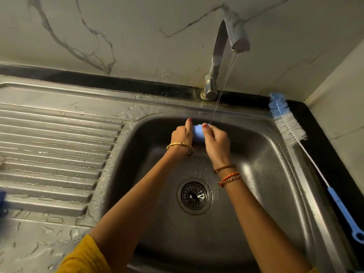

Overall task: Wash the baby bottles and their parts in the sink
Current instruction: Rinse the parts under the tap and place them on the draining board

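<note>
A small pale blue plastic bottle part (197,133) sits between the two hands, held over the back half of the stainless steel sink basin (262,174), well above the round slotted drain (194,196). The left hand (181,135) grips its left end with fingers curled around it and the thumb pointing up along its side. The right hand (215,139) closes on the right end, thumb pressed on top of the blue piece and the other fingers folded beneath, where they are hidden. What kind of bottle part it is cannot be told, since the hands cover most of it.

A thin stream of water (222,87) falls from the curved metal tap (218,56) and lands right at the right thumb on the part's upper edge.

The basin is bare around and under the hands, with open room on all sides down to the drain. To the left lies the ribbed steel draining board (55,150), wet with drops. On the black counter strip along the sink's right rim lies a long blue-handled bottle brush with white and blue bristles (289,127), well apart from the hands. The marble-patterned wall (118,36) stands close behind the tap.
</note>
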`<state>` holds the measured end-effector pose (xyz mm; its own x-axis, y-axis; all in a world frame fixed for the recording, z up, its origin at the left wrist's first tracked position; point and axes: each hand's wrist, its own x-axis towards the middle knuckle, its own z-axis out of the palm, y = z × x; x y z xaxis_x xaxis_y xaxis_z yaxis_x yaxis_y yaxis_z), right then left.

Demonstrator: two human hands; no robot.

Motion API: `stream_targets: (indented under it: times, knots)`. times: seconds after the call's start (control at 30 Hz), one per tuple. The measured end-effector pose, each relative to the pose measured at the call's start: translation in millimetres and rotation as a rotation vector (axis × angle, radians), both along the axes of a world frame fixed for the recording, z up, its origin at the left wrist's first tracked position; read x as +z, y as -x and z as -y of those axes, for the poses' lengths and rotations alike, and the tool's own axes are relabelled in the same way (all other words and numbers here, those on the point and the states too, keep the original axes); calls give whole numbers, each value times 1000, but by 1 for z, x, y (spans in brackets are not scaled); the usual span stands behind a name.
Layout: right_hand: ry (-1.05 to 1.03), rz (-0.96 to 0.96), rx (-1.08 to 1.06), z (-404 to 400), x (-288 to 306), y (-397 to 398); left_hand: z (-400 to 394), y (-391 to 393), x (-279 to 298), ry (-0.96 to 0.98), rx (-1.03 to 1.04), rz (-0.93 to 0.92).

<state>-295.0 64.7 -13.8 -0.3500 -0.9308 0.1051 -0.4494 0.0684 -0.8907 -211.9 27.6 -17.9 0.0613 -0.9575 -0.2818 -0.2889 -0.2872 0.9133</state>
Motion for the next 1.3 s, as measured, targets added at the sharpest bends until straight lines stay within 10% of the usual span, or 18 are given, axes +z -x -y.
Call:
stream_targets:
  times: [0.2, 0.4, 0.53, 0.9, 1.1, 1.3]
  knots:
    - [397, -561, 107, -6, 7, 5, 16, 8, 26, -424, 15, -533]
    - [-52, 115, -64, 20, 17, 7, 2, 17, 16, 256, -120, -379]
    - [19, 5, -3, 23, 26, 0, 3, 14, 15, 394, -32, -296]
    - [448, -698, 361, 9, 18, 31, 13, 7, 48, -483, 52, -493]
    - [125, 18, -26, 29, 33, 13, 13, 29, 34, 132, 60, -309]
    - [229, -331, -151, 32, 46, 6, 14, 32, 45, 55, 130, -343]
